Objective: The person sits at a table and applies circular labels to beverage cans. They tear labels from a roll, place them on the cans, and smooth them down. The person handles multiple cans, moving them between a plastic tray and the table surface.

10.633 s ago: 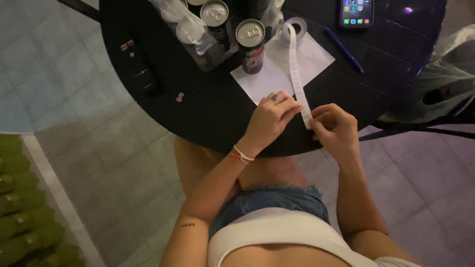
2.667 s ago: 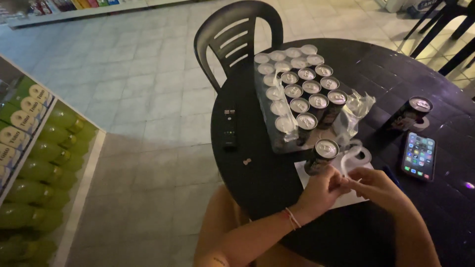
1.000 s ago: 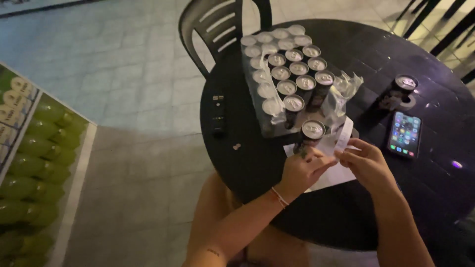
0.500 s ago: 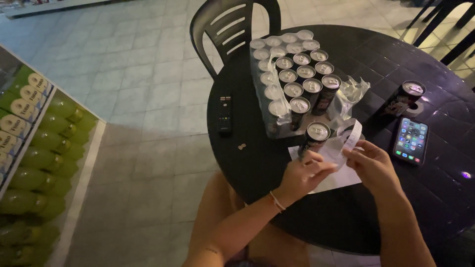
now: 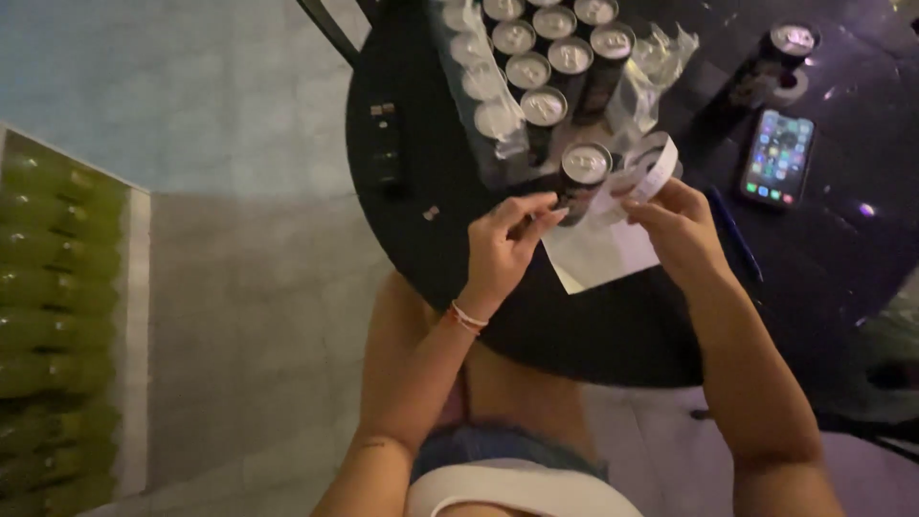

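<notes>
Two hands are in the middle of the frame: the left hand (image 5: 503,244) and the right hand (image 5: 678,225).

One round black bench (image 5: 613,325) carries the things.

At upper centre, one plastic-wrapped tray (image 5: 483,115) holds drink cans; eight can tops show, and more may be cut off at the top edge.

Two more cans stand apart from it: one single can (image 5: 584,172) by the hands and one far can (image 5: 780,48) at upper right.

There is one phone (image 5: 777,158), one white paper sheet (image 5: 603,254), one roll of white label strip (image 5: 651,168) and one blue pen (image 5: 732,230).
</notes>
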